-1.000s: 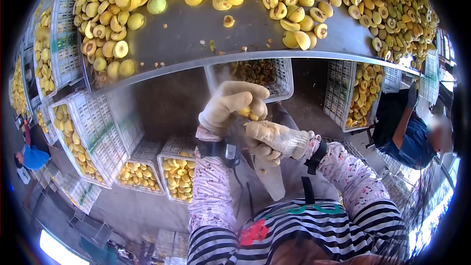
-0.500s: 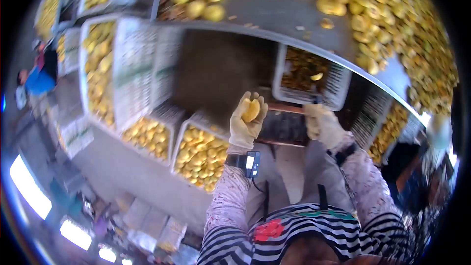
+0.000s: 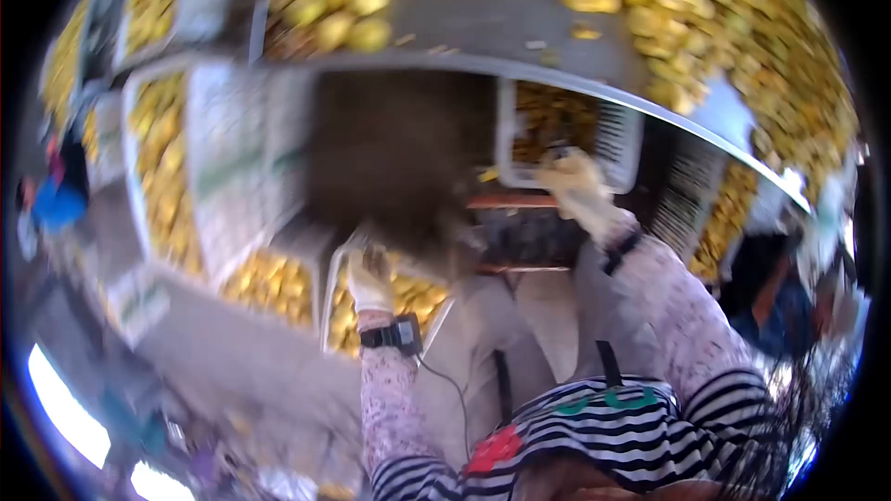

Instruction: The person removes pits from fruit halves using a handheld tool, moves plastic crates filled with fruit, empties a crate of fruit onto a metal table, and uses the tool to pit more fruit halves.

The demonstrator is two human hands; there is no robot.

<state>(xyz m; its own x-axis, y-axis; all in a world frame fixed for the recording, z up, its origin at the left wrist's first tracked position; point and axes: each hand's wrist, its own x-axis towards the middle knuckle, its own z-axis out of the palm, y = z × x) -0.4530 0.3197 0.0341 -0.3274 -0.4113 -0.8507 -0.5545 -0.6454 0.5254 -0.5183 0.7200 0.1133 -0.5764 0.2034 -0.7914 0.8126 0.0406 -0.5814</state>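
Observation:
My left hand [image 3: 371, 276], in a pale glove, is over the near crate of yellow fruit [image 3: 425, 301]. Motion smears its fingers, and no fruit can be made out in them. My right hand [image 3: 577, 184], also gloved, is curled at the near rim of a white crate [image 3: 624, 144] under the table edge. A small dark thing pokes from its fingers, too blurred to name. Inside that crate lie yellow-brown fruit pieces [image 3: 552, 116]. A small yellow piece [image 3: 488, 173] shows left of the crate, beside a dark bench with reddish edges [image 3: 524, 234].
Fruit is heaped on the metal table [image 3: 520, 23] ahead. White crates [image 3: 232, 162] of fruit stand at the left, with another fruit crate [image 3: 729, 223] under the table at the right. One person [image 3: 60, 195] is far left; another [image 3: 780, 297] is close on the right.
My left hand, which held a yellow fruit piece, has swung left and down to the near fruit crate. My right hand has moved up and left to the white crate. The view has shifted slightly.

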